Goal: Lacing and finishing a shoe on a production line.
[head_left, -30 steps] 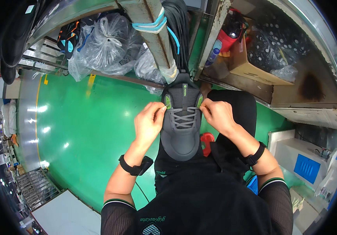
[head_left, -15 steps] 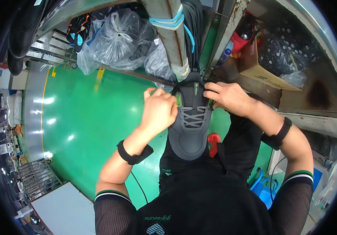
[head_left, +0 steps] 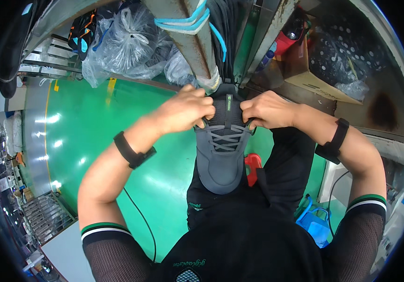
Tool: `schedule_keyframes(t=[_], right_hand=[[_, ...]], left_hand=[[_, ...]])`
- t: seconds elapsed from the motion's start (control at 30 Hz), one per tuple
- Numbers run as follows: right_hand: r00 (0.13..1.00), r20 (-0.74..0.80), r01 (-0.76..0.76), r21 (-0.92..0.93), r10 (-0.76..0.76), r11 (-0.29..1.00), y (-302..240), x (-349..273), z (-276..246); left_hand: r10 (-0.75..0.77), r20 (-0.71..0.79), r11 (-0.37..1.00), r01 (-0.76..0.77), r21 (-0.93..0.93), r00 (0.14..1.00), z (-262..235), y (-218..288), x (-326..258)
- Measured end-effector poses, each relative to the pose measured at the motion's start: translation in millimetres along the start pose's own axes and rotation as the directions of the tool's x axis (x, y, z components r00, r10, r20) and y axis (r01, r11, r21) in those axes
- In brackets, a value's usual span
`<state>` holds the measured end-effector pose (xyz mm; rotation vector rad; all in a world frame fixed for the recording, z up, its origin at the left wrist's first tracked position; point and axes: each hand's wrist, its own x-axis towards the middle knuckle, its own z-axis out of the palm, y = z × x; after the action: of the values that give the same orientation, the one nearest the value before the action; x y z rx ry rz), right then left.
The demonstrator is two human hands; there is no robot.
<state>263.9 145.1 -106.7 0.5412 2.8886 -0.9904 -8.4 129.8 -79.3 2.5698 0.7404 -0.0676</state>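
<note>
A dark grey lace-up shoe [head_left: 221, 164] lies toe toward me over my lap, its heel end against the foot of a metal post. Pale grey laces [head_left: 225, 138] cross over its front, and the black tongue [head_left: 229, 108] carries a narrow label. At the tongue's left side, my left hand [head_left: 185, 110] is closed, thumb and fingers pinching the shoe's upper edge by the top eyelets. My right hand [head_left: 268, 110] pinches the opposite edge, where a small dark loop shows under the fingertips. The exact bits gripped are partly hidden by the fingers.
A rusty metal post [head_left: 185, 37] wrapped with blue cord rises just beyond the shoe. Clear plastic bags [head_left: 127, 44] lie on a rack at the far left. A cardboard box [head_left: 314, 84] stands on the right shelf. Below are a red object [head_left: 253, 168] and a blue stool [head_left: 315, 228].
My left hand has swung outward and its fingers now close on the shoe's edge. My right fingers have curled into a pinch. The green patches beside the tongue are now covered.
</note>
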Motion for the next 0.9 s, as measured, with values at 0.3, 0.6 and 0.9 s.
schedule_keyframes(t=[0.3,0.6,0.9], right_hand=[[0.93,0.224,-0.348,0.272,0.292,0.897,1,14,-3],[0.856,-0.373,-0.201,0.399,0.359,0.895,-42,8,34],[0.86,-0.37,0.288,0.92,0.351,0.264,-87,23,28]], left_hand=[[-0.049,0.188,0.89,0.128,-0.437,0.981,0,-9,4],[-0.407,0.115,0.703,0.391,-0.594,0.906,37,3,11],[-0.611,-0.487,0.562,-0.091,-0.822,0.624,-2,75,5]])
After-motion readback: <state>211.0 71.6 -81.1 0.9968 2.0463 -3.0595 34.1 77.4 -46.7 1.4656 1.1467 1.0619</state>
